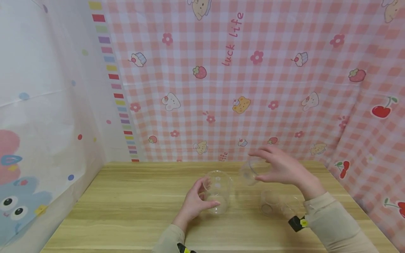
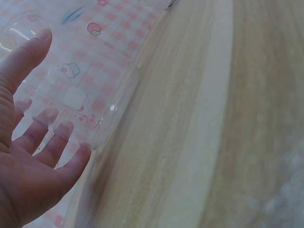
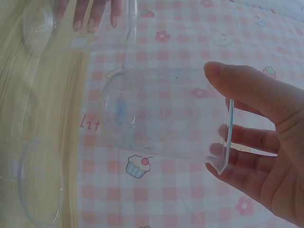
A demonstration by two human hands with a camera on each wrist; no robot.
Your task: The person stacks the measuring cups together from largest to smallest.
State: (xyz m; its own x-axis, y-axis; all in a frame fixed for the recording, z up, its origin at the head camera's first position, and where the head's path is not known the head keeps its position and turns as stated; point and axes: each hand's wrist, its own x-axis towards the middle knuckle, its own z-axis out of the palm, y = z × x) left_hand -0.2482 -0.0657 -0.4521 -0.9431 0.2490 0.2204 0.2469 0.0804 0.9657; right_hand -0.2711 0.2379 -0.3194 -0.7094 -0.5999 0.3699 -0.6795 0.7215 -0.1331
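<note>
A large clear cup (image 1: 221,191) stands upright on the wooden table, and my left hand (image 1: 194,201) holds it from the left side, thumb in front and fingers behind. The left wrist view shows that hand's fingertips against the clear wall (image 2: 76,97). To the right, my right hand (image 1: 281,167) grips a smaller clear cup (image 3: 161,114) near its rim. This cup is tilted and held above the table, its base pointing toward the large cup. In the right wrist view, the thumb is on one side of the rim and the fingers are on the other.
Below my right hand, another clear cup (image 1: 267,205) is on the table (image 1: 126,207). A further clear, round-rimmed piece (image 1: 292,203) sits beside it, partly behind the right wrist strap. A pink checked cloth (image 1: 215,88) hangs behind the table.
</note>
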